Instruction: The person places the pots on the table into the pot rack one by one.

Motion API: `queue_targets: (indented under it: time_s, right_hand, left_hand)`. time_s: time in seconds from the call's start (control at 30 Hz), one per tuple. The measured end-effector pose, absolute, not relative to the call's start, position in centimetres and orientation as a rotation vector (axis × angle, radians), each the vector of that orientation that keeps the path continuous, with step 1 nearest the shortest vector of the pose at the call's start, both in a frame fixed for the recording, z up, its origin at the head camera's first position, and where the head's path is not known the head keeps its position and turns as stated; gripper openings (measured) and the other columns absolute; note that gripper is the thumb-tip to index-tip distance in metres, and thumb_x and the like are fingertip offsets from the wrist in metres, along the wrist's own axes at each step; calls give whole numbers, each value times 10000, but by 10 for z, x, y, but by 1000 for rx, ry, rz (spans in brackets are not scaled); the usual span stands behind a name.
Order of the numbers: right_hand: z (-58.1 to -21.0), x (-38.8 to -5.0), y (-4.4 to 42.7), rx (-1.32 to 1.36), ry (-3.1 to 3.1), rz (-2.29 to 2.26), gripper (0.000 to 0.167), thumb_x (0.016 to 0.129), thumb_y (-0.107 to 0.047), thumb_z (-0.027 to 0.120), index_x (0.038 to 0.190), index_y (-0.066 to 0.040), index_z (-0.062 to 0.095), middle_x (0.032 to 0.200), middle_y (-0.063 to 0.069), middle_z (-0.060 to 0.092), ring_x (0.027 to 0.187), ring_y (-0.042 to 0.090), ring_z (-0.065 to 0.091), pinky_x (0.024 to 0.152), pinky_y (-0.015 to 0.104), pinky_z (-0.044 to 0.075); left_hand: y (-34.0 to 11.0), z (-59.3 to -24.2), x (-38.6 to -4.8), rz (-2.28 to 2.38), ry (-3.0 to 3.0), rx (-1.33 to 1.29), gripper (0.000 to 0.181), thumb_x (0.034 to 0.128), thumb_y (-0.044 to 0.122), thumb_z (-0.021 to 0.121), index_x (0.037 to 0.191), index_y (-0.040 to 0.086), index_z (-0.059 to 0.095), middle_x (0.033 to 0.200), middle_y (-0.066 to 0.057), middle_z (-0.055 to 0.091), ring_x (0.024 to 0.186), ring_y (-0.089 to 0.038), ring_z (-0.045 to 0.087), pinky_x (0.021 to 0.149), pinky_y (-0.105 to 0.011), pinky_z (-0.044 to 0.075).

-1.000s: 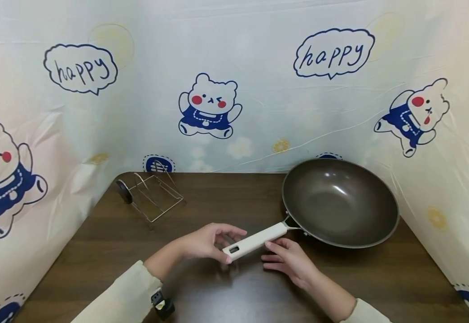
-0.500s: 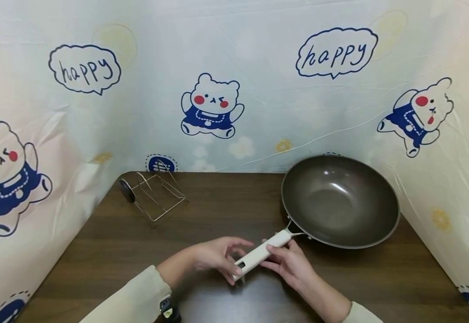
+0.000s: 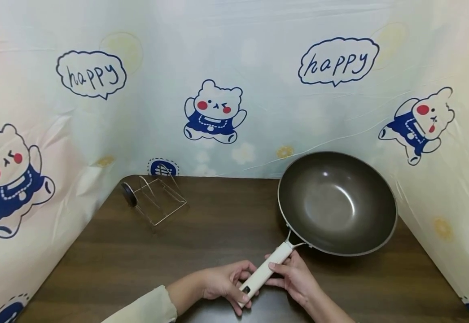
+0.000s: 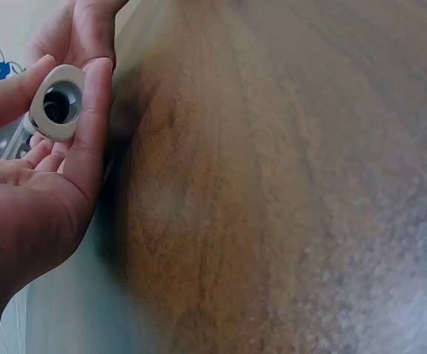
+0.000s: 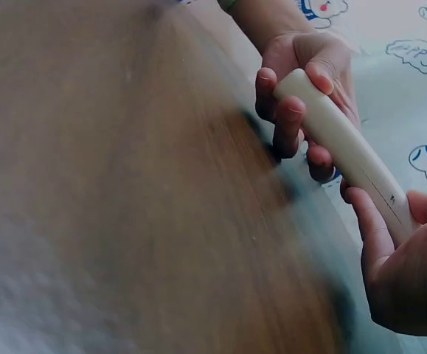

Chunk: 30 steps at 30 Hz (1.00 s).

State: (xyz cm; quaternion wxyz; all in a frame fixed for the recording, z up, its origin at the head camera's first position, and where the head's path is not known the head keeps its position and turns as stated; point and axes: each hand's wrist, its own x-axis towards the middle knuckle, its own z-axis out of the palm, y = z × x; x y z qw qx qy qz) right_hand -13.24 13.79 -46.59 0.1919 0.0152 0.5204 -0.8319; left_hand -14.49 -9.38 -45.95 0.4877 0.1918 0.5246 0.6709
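Note:
A dark wok [image 3: 335, 202] with a cream handle [image 3: 264, 272] is at the right of the head view, its bowl tilted toward me. My left hand [image 3: 228, 285] holds the handle's free end, thumb on top beside the hanging slot and fingers beneath. Further up, nearer the bowl, my right hand [image 3: 296, 277] grips the same handle with its thumb on top. The left wrist view looks onto the round hollow end of the handle [image 4: 64, 133]. In the right wrist view the handle's underside [image 5: 346, 147] runs between both hands.
A wire rack [image 3: 159, 202] with a black round knob [image 3: 129, 194] lies at the back left of the brown wooden table [image 3: 145, 260]. Behind the table hangs a printed cloth [image 3: 266, 103] with bears and lettering.
The handle has swung toward me and now points more steeply down, both hands moving with it. The right hand has gone from touching the handle to gripping it. The rack stays put.

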Motion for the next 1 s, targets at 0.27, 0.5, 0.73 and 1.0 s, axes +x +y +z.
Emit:
queue_targets:
  time_s: [0.27, 0.5, 0.73, 1.0]
  right_hand:
    - [-465, -136, 141, -141, 1591, -2262, 582, 860, 74, 634, 1262, 28, 215, 1123, 151, 604, 913, 274, 662, 718, 487, 573]
    - [-464, -143, 140, -277, 1688, -2188, 623, 841, 54, 667, 1278, 74, 223, 1154, 245, 571, 904, 263, 643, 687, 488, 577]
    - [-456, -148, 137, -379, 1795, -2122, 616, 830, 61, 678, 1260, 94, 238, 1110, 208, 590, 867, 223, 646, 639, 428, 582]
    - [-444, -154, 131, -446, 1896, -2067, 574, 839, 77, 678, 1244, 92, 272, 1112, 270, 568, 891, 220, 637, 622, 418, 582]
  left_hand:
    - [-92, -465, -139, 1676, 1271, 475, 571, 825, -215, 600, 1265, 66, 369, 1078, -129, 576, 827, -255, 679, 652, -383, 586]
    - [-91, -469, -132, 1737, 1262, 522, 578, 830, -178, 635, 1270, 57, 343, 1118, -135, 575, 862, -262, 680, 676, -429, 582]
    - [-89, -464, -128, 1756, 1497, 568, 592, 742, -192, 718, 1204, 40, 430, 1060, -111, 598, 841, -247, 682, 678, -346, 580]
    - [-80, -445, -124, 1451, 2399, 658, 691, 576, 146, 946, 1146, 142, 555, 763, 84, 585, 587, -33, 578, 530, -213, 493]
